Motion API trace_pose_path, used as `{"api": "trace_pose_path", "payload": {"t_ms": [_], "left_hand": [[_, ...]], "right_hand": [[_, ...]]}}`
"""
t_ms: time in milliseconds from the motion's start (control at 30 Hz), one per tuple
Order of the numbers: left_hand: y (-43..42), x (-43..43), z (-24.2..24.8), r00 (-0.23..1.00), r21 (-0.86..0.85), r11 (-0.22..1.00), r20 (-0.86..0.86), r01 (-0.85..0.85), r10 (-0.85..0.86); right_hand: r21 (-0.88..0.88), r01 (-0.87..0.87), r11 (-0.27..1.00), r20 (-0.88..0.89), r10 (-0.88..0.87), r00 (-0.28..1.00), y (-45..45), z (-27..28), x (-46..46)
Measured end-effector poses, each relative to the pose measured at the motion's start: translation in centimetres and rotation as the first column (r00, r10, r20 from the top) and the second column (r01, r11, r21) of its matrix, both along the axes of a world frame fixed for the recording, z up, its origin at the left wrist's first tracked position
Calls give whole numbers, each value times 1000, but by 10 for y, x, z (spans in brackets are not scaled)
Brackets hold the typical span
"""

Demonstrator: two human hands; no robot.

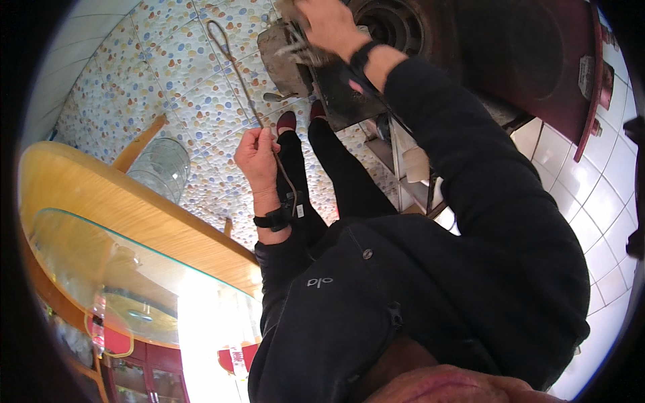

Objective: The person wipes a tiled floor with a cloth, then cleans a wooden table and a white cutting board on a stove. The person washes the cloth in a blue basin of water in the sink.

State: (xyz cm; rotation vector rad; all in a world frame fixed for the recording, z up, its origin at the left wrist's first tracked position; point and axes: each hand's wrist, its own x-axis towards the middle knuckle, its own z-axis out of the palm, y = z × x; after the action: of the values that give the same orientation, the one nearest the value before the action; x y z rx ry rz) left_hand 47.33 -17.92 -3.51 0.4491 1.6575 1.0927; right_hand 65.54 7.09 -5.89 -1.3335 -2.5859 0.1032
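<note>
My left hand [257, 153] grips a thin metal rod [242, 83], like a stove poker, with a long loop at its far end. The rod slants over the floor, and its near end reaches past my wrist. Blurred by motion, my right hand [330, 25] is over the edge of a dark stove [347, 98], left of its ringed burner opening [388, 25]. Its fingers are curled on a pale, bristly bundle [305, 48], which looks like a small hand brush. Below the bundle is a worn grey box-like part [282, 58] at the stove's side.
A wooden table [151, 194] with a glass top [151, 272] is on my left. A clear ribbed container [161, 169] stands beside its leg. A dark red panel [549, 65] is at upper right. My feet are on pebble-patterned floor tiles [146, 65].
</note>
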Motion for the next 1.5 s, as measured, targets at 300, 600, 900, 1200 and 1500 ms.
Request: {"api": "trace_pose_path", "payload": {"t_ms": [300,600,900,1200,1500], "left_hand": [[19,-26,27,998,36,999,43,-38,36],[16,-14,16,999,-27,999,-39,17,-18],[18,-14,20,991,-8,993,-74,114,-114],[16,-11,13,992,5,998,-103,69,-68],[9,-4,7,990,-30,994,-88,110,-112]], "right_hand": [[-771,-298,563,2,469,883,-110,44,60],[-33,4,999,125,1,992,10,2,-3],[-858,-352,374,-459,-249,853,-87,48,72],[-860,-272,431,-485,-857,174,56,18,93],[-17,-75,997,-173,71,982,-11,-16,-4]]}}
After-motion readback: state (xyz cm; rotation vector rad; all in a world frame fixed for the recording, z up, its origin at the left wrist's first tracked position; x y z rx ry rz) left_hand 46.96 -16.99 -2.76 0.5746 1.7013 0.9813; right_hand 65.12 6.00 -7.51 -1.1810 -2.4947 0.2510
